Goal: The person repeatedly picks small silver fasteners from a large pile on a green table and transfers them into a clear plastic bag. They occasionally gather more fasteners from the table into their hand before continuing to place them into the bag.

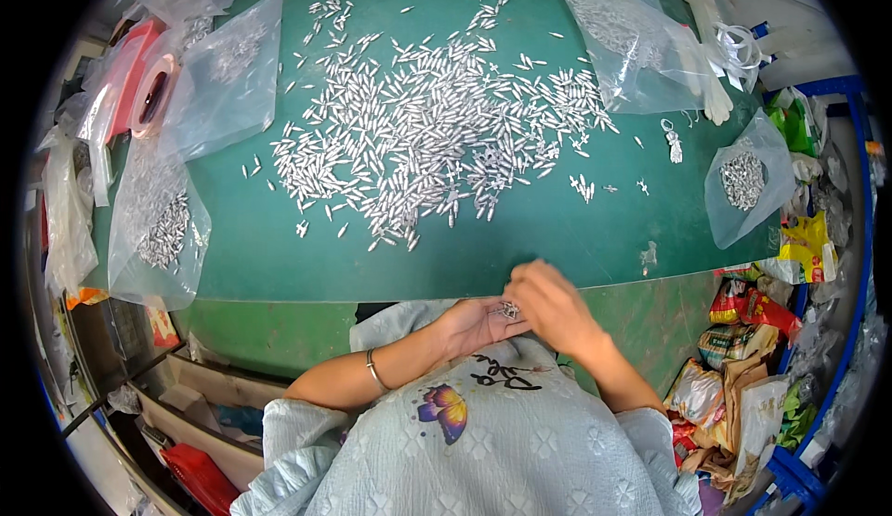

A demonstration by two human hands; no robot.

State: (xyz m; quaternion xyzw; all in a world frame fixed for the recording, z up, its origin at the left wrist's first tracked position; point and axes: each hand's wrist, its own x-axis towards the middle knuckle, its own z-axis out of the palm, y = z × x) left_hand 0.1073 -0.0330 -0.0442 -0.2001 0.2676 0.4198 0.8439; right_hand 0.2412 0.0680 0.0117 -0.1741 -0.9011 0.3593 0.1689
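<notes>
Small silver-coloured metal pieces [508, 310] lie in the upturned palm of the left hand [472, 324], just beyond the near edge of the table; left hand spread flat, not closed over them, its fingertips partly hidden behind the right hand [550, 304]; right hand held directly above, knuckles up, blurred; cannot tell whether its fingers are apart, together or clamped on a piece. Smooth green tabletop [539, 247] ahead of both hands; on it, a broad heap of slim, pointed silver-coloured pieces [418, 112], with strays around its margins; right of the heap, a silver figure-shaped charm with a loop [674, 144], lying apart. Clear plastic bag holding silver pieces [190, 270] at the left table edge; second clear bag with whitish-silver contents [743, 219] at the right edge; larger translucent bag [650, 93] at upper right, beside a white fabric glove [715, 103]; pink plastic tray [139, 52] at far left.
</notes>
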